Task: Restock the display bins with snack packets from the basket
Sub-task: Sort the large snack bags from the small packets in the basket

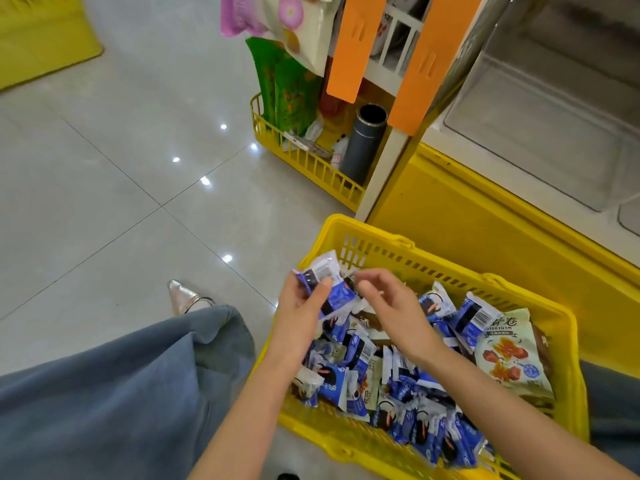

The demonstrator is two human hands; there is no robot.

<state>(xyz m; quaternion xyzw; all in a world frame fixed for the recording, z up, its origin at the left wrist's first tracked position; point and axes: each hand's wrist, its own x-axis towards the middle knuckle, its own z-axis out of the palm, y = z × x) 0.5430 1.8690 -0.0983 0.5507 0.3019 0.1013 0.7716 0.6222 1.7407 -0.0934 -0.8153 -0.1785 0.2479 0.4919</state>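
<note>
Head view: a yellow basket (453, 269) sits on the floor at 5 o'clock, heaped with blue-and-white snack packets (419, 420); one larger pale-green packet (509, 355) lies at its 3 o'clock side. Over the basket's 10 o'clock corner, the left hand (301, 306) grips a small bunch of packets (334, 292), fingers curled round them. The right hand (391, 306) is half curled, fingertips at that bunch; I cannot tell whether it pinches one. Clear display bins (554, 116) stand at 2 o'clock.
</note>
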